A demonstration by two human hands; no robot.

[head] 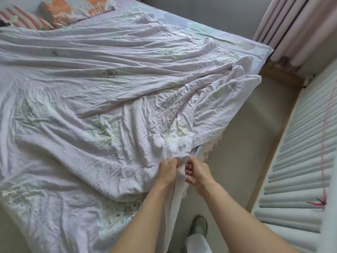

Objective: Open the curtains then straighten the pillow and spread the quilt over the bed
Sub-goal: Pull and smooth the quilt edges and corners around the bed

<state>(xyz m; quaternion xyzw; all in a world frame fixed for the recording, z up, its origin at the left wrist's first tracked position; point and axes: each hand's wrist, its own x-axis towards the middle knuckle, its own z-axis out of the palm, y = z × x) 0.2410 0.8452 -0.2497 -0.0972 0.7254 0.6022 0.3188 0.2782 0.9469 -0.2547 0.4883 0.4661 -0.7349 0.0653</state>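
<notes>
Two pillows lie at the far left head of the bed: a red-and-white striped pillow (pixel 23 19) at the edge of view, and just beside it an orange-patterned pillow (pixel 60 11) that tilts up against the wall. Below them, a pale lilac quilt (pixel 102 92) with a faint flower print covers most of the bed, deeply creased, its folds running from the pillows toward the near right corner. Along the far edge a strip of the bed sheet (pixel 209 31) shows bare beside the quilt.

At the near corner the quilt is gathered into a bunch. The left hand (pixel 167 170) grips that bunch with curled fingers, and a strip of the fabric hangs down between the forearms. The right hand (pixel 197 173), just beside the left, pinches the same bunched corner from the other side. A slippered foot (pixel 199 227) stands on the pale floor (pixel 237 152) below the arms.

Further right, a gathered pink curtain (pixel 295 28) hangs in the upper corner, drawn aside. Beneath it a ribbed white window ledge (pixel 299 161) runs along the right edge, with a thin pink cord (pixel 324 143) trailing down across it.
</notes>
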